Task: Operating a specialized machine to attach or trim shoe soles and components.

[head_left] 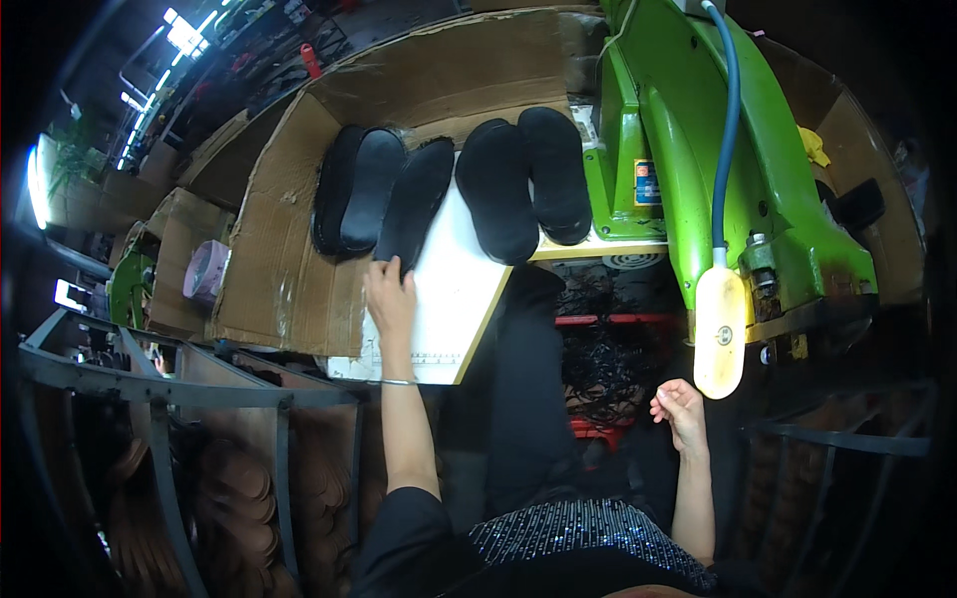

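Note:
My left hand [391, 296] reaches over the white tabletop and grips the near end of a black shoe sole [417, 199], thumb on one side and fingers on the other. Just left of that sole, more black soles [374, 189] lean together against the cardboard. A pair of black soles, one broad [495, 189] and one slimmer [556, 174], lies to the right on the table. My right hand [683, 414] hangs near my lap with its fingers curled in; nothing shows in them. It is just below a yellow oval lamp head [720, 334].
A large green machine [688, 120] stands at the right, with a blue hose [726, 130] running down to the lamp head. Cardboard [289, 209] walls in the table's left and back. Metal racks [169, 389] with stacked brown soles [239, 488] stand at the lower left. Black scraps [618, 369] lie under the table.

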The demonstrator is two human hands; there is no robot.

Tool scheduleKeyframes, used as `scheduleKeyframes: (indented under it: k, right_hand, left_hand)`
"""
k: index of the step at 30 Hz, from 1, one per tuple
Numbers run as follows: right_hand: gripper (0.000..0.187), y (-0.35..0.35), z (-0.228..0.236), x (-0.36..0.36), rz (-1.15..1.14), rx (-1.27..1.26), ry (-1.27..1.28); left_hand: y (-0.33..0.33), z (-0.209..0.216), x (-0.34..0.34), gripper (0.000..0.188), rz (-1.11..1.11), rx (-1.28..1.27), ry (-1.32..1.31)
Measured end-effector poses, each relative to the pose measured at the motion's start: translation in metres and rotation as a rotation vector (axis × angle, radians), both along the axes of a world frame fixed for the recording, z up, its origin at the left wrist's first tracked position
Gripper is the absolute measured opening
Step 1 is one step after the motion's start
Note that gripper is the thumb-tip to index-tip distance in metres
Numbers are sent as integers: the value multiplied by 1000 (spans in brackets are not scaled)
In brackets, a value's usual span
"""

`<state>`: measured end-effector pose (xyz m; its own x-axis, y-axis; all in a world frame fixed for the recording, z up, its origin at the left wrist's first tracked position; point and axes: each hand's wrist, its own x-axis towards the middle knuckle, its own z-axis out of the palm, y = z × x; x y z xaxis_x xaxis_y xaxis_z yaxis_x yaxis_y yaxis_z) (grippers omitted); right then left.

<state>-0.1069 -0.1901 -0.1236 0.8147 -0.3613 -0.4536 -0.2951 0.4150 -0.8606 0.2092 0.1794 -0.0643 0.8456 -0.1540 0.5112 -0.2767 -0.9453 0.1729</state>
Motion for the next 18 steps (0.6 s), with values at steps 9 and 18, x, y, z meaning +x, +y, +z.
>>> scheduleKeyframes:
  k: [9,18]
  right_hand:
    - [5,15,-6,-2,37,104,-57]
    - [6,16,-1,-14,4,112,-56]
  left_hand:
    - [16,-4,-47,7,85,-29,2]
    - [-25,4,8,58,193,132,22]
